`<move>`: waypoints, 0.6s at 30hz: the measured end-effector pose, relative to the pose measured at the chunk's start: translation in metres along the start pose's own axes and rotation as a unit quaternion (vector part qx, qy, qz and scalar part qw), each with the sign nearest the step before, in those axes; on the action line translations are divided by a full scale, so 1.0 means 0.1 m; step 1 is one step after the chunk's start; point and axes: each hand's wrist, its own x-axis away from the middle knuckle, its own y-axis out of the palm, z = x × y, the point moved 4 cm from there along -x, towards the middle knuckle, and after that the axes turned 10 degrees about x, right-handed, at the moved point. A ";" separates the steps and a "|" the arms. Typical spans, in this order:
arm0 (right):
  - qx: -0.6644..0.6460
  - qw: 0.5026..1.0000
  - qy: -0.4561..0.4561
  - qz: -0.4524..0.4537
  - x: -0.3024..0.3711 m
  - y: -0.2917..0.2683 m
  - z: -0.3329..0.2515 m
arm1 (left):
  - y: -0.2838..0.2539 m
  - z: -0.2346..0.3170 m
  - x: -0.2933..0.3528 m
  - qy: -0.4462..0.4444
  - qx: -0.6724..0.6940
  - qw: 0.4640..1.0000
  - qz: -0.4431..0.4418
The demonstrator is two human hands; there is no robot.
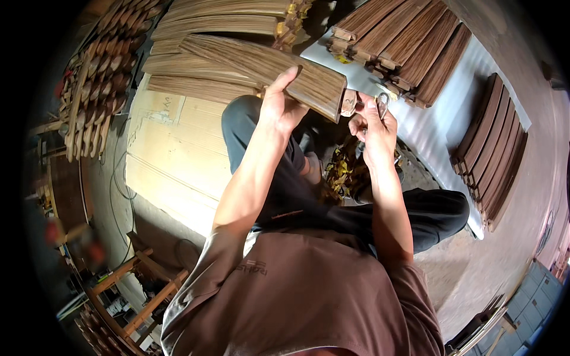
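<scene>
A curved brown wooden slat [261, 59] slopes across from the left stack toward me, its finished face up. My left hand [281, 105] grips it near its right end, thumb on top and fingers underneath. A pale, short tenon [349, 103] with a handwritten mark juts from that end. Just beside the tenon, my right hand [377, 126] is closed on a small shiny tool with a loop-shaped end [383, 104]; its working part is hidden by the fingers. Below the hands lies a heap of crumpled yellow-brown tape scraps [344, 169].
Similar slats [219, 26] are stacked at the far left on a pale board [172, 148]. More slats [409, 47] lie on a white sheet [427, 127] at the right, with another row [493, 154] beyond. Carved wooden pieces [107, 71] are piled at the left; cables [116, 172] run along the floor.
</scene>
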 end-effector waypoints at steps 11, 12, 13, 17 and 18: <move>0.138 0.990 0.037 -0.004 0.14 0.07 -0.09 | -0.17 0.06 0.08 -0.059 0.007 0.998 0.020; 0.092 0.994 0.061 -0.025 0.11 0.03 -0.02 | -0.20 0.06 0.08 -0.054 0.000 0.998 0.013; 0.049 0.994 0.088 -0.046 0.08 -0.04 0.06 | -0.25 0.04 0.07 -0.050 -0.003 0.999 0.008; -0.045 0.994 0.081 -0.049 0.11 -0.09 0.29 | -0.43 0.02 0.04 -0.023 0.001 0.999 -0.024; -0.045 0.996 0.059 -0.046 0.14 -0.08 0.29 | -0.47 0.00 0.03 -0.027 0.003 0.999 -0.017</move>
